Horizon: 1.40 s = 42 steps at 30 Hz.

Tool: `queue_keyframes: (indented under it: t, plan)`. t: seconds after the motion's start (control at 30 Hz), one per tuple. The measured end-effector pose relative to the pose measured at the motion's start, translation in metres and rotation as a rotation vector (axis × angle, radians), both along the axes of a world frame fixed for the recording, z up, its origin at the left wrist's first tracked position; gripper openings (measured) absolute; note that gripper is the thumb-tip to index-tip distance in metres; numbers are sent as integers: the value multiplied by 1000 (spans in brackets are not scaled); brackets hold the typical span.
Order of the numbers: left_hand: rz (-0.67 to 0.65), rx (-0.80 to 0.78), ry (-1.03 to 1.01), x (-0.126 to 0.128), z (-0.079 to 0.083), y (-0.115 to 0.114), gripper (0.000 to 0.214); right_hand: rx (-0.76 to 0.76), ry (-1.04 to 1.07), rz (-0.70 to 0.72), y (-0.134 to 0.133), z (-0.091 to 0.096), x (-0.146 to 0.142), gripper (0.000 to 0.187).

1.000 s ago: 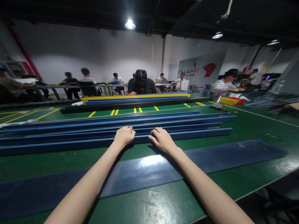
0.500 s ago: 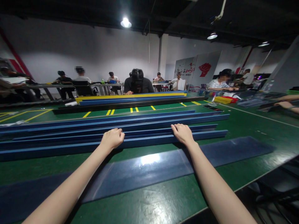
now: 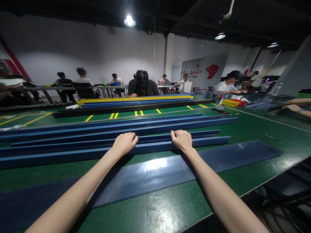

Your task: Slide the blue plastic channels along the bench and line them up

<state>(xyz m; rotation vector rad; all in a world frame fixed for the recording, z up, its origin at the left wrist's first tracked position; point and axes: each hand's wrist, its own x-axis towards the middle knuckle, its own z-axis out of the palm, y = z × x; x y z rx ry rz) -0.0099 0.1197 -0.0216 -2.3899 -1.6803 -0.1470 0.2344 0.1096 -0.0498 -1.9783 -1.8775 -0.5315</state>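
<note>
Both my arms reach forward over a green table [image 3: 157, 210]. My left hand [image 3: 124, 143] curls its fingers over the top edge of the nearest long blue channel [image 3: 60, 156]. My right hand [image 3: 181, 139] grips the same channel's edge a short way to the right, fingers hooked over it. Several more long blue channels [image 3: 73, 129] lie side by side just behind it. A flat dark blue strip [image 3: 218, 161] lies on the table under my forearms.
A stack of yellow, blue and black profiles [image 3: 136, 102] lies further back across the table. A person in black [image 3: 143, 84] sits behind it; other people sit at tables along the wall and at right. A red-and-yellow tray [image 3: 233, 103] stands far right.
My hands first spread apart along the nearest blue channel, then came a little closer together. The channel's right end has shifted slightly left.
</note>
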Motion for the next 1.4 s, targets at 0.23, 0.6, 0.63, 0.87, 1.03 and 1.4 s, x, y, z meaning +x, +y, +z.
queue_keyframes:
  t: [0.23,0.6,0.63,0.87,1.03,1.4]
  plan:
    - [-132,31,-59,54,-12,0,33,-18,-59,188,-7,1,-41,50]
    - [-19,56,-132,51,-15,4,35,-63,-123,304,-3,5,-17,42]
    - [-6,54,-132,48,-15,6,35,-61,-121,287,-2,5,-11,41]
    - [147,-4,-152,6,-9,16,39,-39,-60,69,6,0,32,41]
    - [175,-45,-147,-11,-6,13,37,-18,-37,32,6,-1,33,42]
    - [74,-77,-114,-10,-3,4,38,-3,-77,46,-3,3,9,46]
